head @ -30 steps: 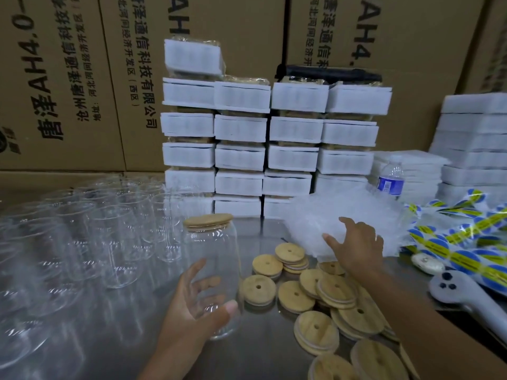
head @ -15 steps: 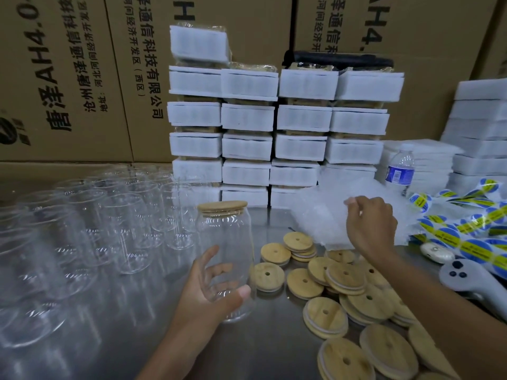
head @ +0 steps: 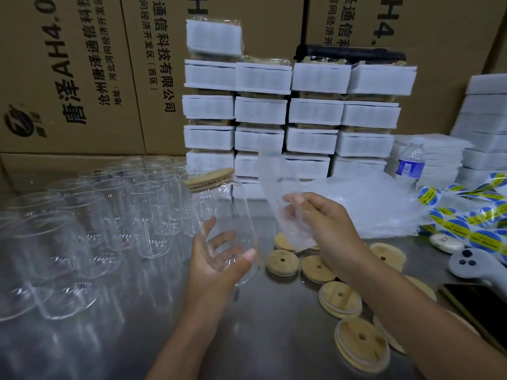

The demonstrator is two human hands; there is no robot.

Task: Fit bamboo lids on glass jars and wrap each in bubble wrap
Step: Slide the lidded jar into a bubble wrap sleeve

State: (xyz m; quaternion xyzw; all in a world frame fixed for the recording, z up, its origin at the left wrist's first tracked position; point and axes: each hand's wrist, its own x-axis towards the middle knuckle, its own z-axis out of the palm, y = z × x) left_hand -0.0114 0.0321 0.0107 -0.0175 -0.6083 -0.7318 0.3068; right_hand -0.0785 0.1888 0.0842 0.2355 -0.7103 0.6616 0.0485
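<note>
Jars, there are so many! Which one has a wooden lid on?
The jar held in the left hand. It alone wears a bamboo lid; the other jars have none.

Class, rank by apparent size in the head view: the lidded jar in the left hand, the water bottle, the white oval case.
1. lidded jar, nearest the camera.
2. water bottle, farther back, so its rank is unsure.
3. white oval case.
</note>
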